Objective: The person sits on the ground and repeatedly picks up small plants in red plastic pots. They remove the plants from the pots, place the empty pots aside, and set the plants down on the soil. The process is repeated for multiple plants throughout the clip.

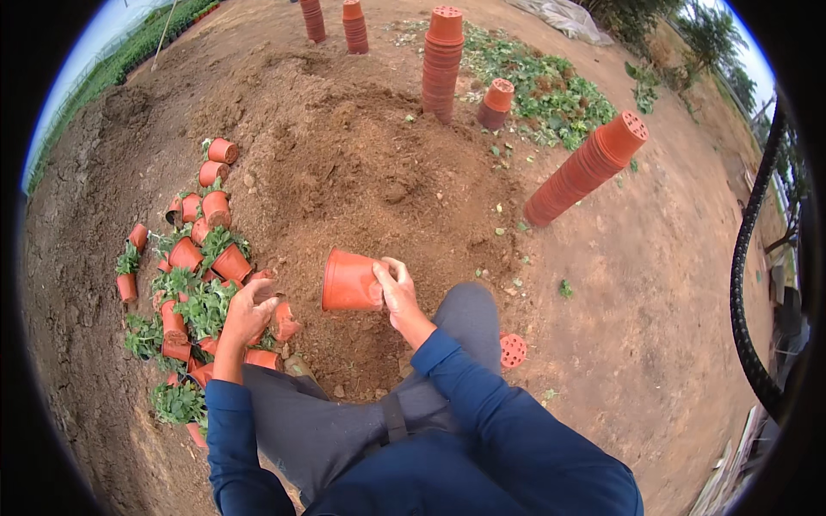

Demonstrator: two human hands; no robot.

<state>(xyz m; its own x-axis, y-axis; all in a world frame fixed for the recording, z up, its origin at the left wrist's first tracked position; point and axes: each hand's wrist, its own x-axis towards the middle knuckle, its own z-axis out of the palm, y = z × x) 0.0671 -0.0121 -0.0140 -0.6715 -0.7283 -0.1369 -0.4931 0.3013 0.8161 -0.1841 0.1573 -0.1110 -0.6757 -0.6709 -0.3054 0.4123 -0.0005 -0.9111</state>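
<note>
My right hand (401,293) grips an orange plastic plant pot (350,281) by its base end, the pot lying on its side in the air with its rim to the left. Whether anything is inside the pot is hidden. Fingers apart and slightly curled, my left hand (250,313) hovers over a heap of potted plants at the left. Leafy green plants (210,308) stick out of tipped orange pots (231,263) there. A torn or crumpled orange pot (286,322) lies just right of my left hand.
Upside-down pot stacks rise ahead: a tall one (443,71), a short one (495,104) and a leaning one (581,173). A holed pot base (513,350) shows beside my right knee. Loose soil (374,168) is mounded in front. Discarded greenery (548,90) lies behind the stacks.
</note>
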